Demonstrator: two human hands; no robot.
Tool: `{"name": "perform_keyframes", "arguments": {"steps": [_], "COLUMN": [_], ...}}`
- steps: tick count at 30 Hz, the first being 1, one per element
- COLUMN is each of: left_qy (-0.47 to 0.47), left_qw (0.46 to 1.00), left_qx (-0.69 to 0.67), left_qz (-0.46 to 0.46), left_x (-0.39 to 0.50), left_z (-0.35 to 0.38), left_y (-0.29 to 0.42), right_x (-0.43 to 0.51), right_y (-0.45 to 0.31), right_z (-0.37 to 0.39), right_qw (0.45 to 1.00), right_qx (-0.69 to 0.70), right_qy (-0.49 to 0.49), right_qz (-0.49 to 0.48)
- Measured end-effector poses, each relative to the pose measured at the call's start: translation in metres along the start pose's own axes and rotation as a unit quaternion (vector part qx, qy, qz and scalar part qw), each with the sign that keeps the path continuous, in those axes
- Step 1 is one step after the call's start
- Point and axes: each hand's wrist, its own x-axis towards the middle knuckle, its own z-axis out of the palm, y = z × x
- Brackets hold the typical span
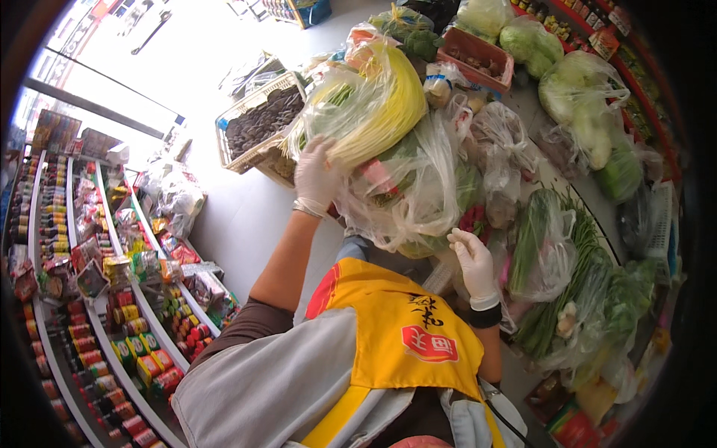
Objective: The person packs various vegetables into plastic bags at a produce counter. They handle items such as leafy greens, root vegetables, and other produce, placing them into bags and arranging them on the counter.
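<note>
My left hand (317, 175), in a thin whitish glove, is at the near left side of a large bundle of yellow chives (400, 106) in a clear plastic bag. Its fingertips meet the pale stalk ends, and their grip is partly hidden. Below the chives lies a clear bag (425, 185) over leafy greens, with a pink-red piece (378, 176) showing through. My right hand (473, 263), also gloved, is beside this bag's near right edge. Its thumb and fingers are drawn close together; whether they pinch the film is unclear.
A cream crate (221, 147) of dark, shell-like items stands left of the chives. Beyond is a red bin (476, 75). Bagged cabbages (582, 92) and long green stalks (532, 241) lie to the right. Shelves of jars and packets (106, 263) line the left side.
</note>
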Motion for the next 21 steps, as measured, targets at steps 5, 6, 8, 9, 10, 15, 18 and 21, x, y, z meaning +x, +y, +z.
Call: {"name": "perform_keyframes", "arguments": {"steps": [5,6,8,9,10,15,18,21], "left_qy": [-0.044,-0.076,-0.16,-0.209,-0.226,-0.37,-0.386,-0.391], "left_qw": [0.991,0.988,0.982,0.971,0.969,0.886,0.834,0.812], "left_qx": [0.123,0.133,0.092,0.071,0.044,-0.236,-0.383,-0.434], "left_qz": [0.038,0.019,-0.049,-0.091,-0.094,-0.148,-0.098,-0.003], "left_x": [0.071,0.084,0.11,0.121,0.126,0.116,0.107,0.105], "left_z": [0.012,0.02,0.034,0.04,0.044,0.027,0.014,0.0], "left_y": [-0.083,-0.093,-0.11,-0.114,-0.114,-0.083,-0.048,-0.02], "right_x": [0.028,0.036,0.057,0.07,0.081,0.127,0.148,0.166], "right_y": [-0.038,-0.044,-0.054,-0.055,-0.056,-0.047,-0.038,-0.03], "right_z": [0.039,0.053,0.083,0.102,0.12,0.185,0.209,0.227], "right_qw": [0.997,0.996,0.995,0.995,0.994,1.0,0.994,0.979], "right_qx": [0.07,0.088,0.095,0.095,0.1,-0.011,-0.111,-0.204], "right_qy": [0.0,-0.007,-0.025,-0.035,-0.031,0.002,0.011,-0.009], "right_qz": [-0.019,-0.015,-0.003,-0.006,0.029,0.025,0.017,-0.027]}}
